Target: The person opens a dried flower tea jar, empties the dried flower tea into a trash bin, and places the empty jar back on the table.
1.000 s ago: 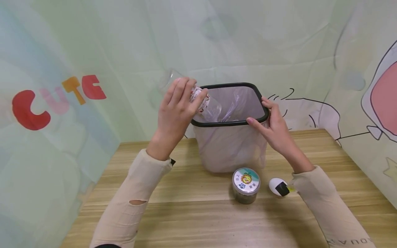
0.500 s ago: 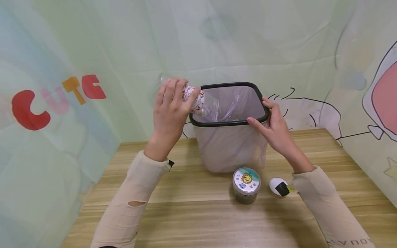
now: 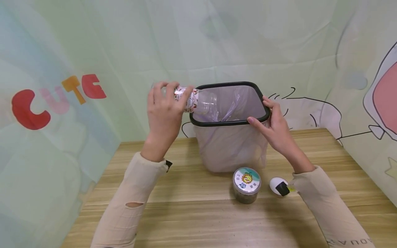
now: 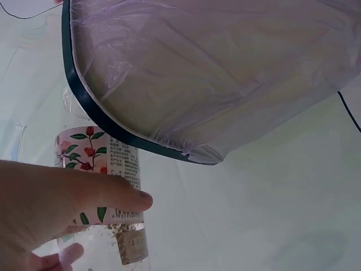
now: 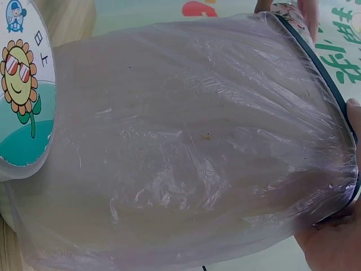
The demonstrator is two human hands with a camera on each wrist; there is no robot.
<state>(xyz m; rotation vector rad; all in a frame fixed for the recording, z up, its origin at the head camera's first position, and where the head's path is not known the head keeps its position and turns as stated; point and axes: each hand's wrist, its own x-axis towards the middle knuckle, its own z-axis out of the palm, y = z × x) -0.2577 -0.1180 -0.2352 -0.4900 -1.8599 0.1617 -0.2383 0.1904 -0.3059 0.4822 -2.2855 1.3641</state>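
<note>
My left hand (image 3: 164, 110) grips a clear plastic jar (image 3: 189, 100) with a flower-printed label, tilted almost level. Its open end reaches over the left rim of a waste bin (image 3: 231, 148). In the left wrist view the thumb lies across the label, and brown crumbs show inside the jar (image 4: 101, 141) near its base. The bin has a dark rim and a thin translucent liner bag (image 5: 169, 141) drawn over its wall. At the bin's right corner my right hand (image 3: 274, 125) holds the rim, thumb on the near side and fingers on the far side.
In front of the bin stands a lidded tub (image 3: 246, 186) with a sunflower picture and dark contents. A small white round thing (image 3: 277, 183), partly hidden by a black piece, lies beside my right sleeve. Printed cloth hangs behind the wooden table (image 3: 186, 213).
My left hand has moved left and slightly down, drawing the jar partly back from the bin and turning it closer to level. My right hand and the bin stay put.
</note>
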